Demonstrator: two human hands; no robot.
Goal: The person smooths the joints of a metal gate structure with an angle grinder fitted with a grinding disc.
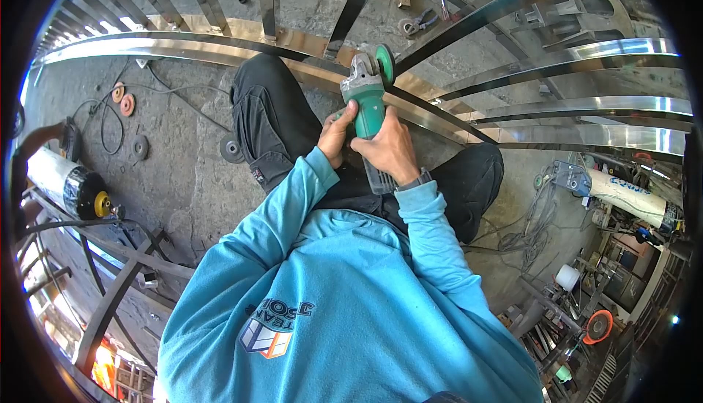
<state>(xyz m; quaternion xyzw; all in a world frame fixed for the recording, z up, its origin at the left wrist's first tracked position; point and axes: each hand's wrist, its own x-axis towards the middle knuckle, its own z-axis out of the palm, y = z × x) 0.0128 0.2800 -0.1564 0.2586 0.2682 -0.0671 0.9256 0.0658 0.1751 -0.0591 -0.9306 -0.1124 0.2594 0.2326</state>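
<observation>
A green angle grinder (371, 110) with a grey metal head and a green disc (385, 65) is held in both hands above my lap. My left hand (335, 133) wraps round its left side, with the thumb on the green body. On the right side, my right hand (390, 147) grips the body from above, a dark band at its wrist. The disc stands over a shiny metal frame (307, 72) with many bars, close to one bar. Whether it touches the metal, I cannot tell.
Gas cylinders stand at the left (62, 180) and right (626, 192). Loose discs (139, 147) and a cable (172, 94) lie on the concrete floor. Pliers (419, 24) lie beyond the frame. Curved metal bars (110, 315) are at lower left, a cluttered rack (549, 322) at lower right.
</observation>
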